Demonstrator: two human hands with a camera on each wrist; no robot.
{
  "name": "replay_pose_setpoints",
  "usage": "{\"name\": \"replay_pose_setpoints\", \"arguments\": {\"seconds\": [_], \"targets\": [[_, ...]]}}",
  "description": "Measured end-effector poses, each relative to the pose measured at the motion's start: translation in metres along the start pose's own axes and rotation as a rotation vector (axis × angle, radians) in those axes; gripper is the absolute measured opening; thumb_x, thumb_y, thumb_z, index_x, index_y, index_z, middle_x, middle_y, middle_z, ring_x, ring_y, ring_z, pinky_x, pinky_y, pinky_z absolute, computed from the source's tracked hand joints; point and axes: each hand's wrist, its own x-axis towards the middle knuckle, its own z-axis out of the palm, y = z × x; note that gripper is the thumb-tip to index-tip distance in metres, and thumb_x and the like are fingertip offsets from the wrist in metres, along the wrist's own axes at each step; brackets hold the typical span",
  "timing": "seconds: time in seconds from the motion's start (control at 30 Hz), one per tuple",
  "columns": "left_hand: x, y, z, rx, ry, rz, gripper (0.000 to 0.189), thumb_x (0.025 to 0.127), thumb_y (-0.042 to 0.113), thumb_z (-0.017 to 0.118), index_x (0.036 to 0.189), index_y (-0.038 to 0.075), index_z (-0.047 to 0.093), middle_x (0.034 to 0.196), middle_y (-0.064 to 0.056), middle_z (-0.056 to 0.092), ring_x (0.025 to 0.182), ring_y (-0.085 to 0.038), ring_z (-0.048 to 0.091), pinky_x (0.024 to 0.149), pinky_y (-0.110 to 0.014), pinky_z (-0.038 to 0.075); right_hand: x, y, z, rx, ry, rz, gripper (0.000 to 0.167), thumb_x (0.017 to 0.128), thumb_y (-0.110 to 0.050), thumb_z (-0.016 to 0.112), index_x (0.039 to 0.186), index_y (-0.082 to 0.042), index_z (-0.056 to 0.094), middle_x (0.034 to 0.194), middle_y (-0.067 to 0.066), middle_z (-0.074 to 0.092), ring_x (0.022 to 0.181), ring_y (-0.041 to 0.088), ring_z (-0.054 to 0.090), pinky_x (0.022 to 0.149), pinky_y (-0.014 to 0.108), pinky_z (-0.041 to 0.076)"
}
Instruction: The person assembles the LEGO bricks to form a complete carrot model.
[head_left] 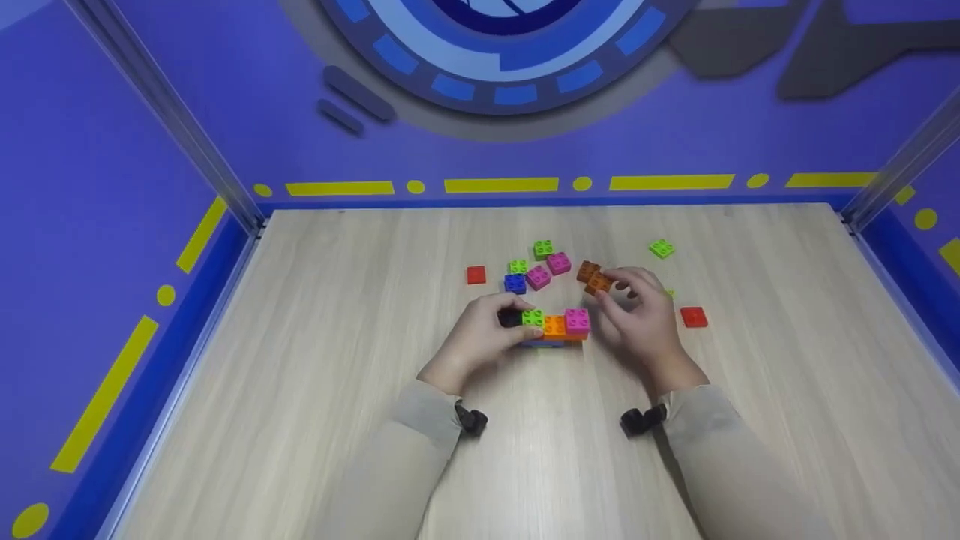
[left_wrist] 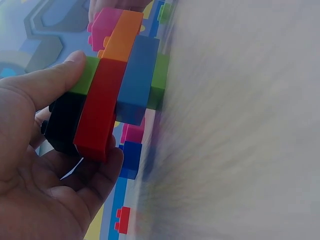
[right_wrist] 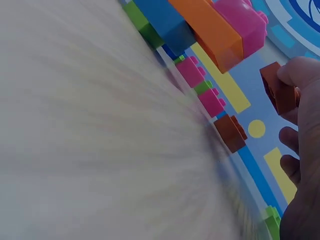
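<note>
My left hand (head_left: 480, 330) holds a stepped stack of toy building bricks by its left end, thumb on the near side and fingers round the far side. Black, lime green and pink bricks (head_left: 577, 320) top the stack. Below them lie a red brick (left_wrist: 100, 107) and an orange brick (left_wrist: 122, 35), over a blue brick (left_wrist: 137, 77) and a green brick (left_wrist: 159, 80) at the bottom. To the right, my right hand (head_left: 649, 319) pinches a small brown brick (right_wrist: 280, 90) between thumb and fingers, raised over the table. Another brown brick (right_wrist: 231, 133) sits on the table just beyond.
Behind the stack lie loose bricks: pink (head_left: 559, 262), green (head_left: 543, 249), dark blue (head_left: 514, 283) and a flat red one (head_left: 476, 274). Another flat red brick (head_left: 694, 316) and a lime one (head_left: 661, 248) lie at the right. Printed panels wall the wooden table (head_left: 315, 337).
</note>
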Motion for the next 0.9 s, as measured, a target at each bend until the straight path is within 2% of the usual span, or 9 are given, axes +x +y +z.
{"name": "replay_pose_setpoints", "arguments": {"seconds": [0.13,0.43,0.7,0.8,0.9], "targets": [[-0.001,-0.001,0.000,0.006,0.001,-0.002,0.031,0.098,0.029,0.092,0.127,0.021,0.083,0.136,-0.001,0.080,0.140,-0.025,0.067,0.132,-0.050,0.046,-0.003,-0.006,0.005,0.064,-0.025,0.004,0.033,0.103,-0.011,0.084,0.135,-0.008,0.079,0.136,0.012,0.074,0.116,0.030,0.062,0.097,0.024,0.051],[-0.001,0.000,0.000,0.007,-0.002,-0.007,0.030,0.099,0.030,0.091,0.127,0.022,0.082,0.136,0.001,0.080,0.143,-0.025,0.066,0.134,-0.050,0.044,-0.007,-0.021,0.012,0.213,-0.073,0.026,0.029,0.101,-0.007,0.085,0.129,-0.007,0.081,0.126,0.008,0.075,0.116,0.034,0.060,0.100,0.025,0.047],[0.000,0.000,0.000,0.010,-0.002,0.028,0.033,0.098,0.029,0.091,0.128,0.018,0.083,0.136,-0.003,0.081,0.139,-0.027,0.069,0.131,-0.051,0.047,-0.012,-0.030,0.019,0.247,-0.143,-0.069,0.030,0.095,-0.001,0.087,0.125,-0.004,0.083,0.127,0.016,0.077,0.115,0.034,0.064,0.099,0.021,0.051],[0.000,-0.001,0.000,0.019,0.000,0.038,0.034,0.098,0.029,0.091,0.129,0.017,0.083,0.136,-0.004,0.081,0.138,-0.028,0.069,0.130,-0.052,0.047,-0.012,-0.031,0.021,0.251,-0.181,-0.077,0.030,0.095,-0.002,0.087,0.125,-0.005,0.083,0.129,0.016,0.078,0.116,0.032,0.066,0.099,0.022,0.051],[0.000,-0.001,0.000,0.021,-0.003,0.038,0.034,0.098,0.029,0.091,0.129,0.017,0.083,0.136,-0.004,0.081,0.138,-0.028,0.069,0.129,-0.052,0.048,-0.012,-0.031,0.021,0.247,-0.214,-0.062,0.030,0.095,-0.003,0.088,0.125,-0.007,0.084,0.131,0.015,0.078,0.121,0.021,0.067,0.100,0.022,0.050]]}}
